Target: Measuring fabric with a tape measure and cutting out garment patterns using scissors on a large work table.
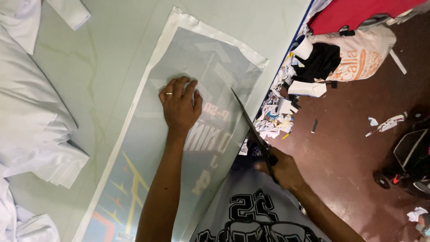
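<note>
Scissors at the edge of the printed sheet

Scissors, long and black, sit in your right hand, fingers closed through the handles, blades reaching over the near edge of the printed transfer sheet. That sheet lies flat on the pale green table; your left hand presses it, fingers spread and gripping nothing. White folded cloth lies left, paper scraps on the floor right. Risk, as I judge it: light pressure lets the sheet slide and the cut wander; keep your left fingers off the blade line.

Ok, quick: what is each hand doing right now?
Left hand: open, pressed flat on the printed sheet.
Right hand: closed on the scissors.
</note>
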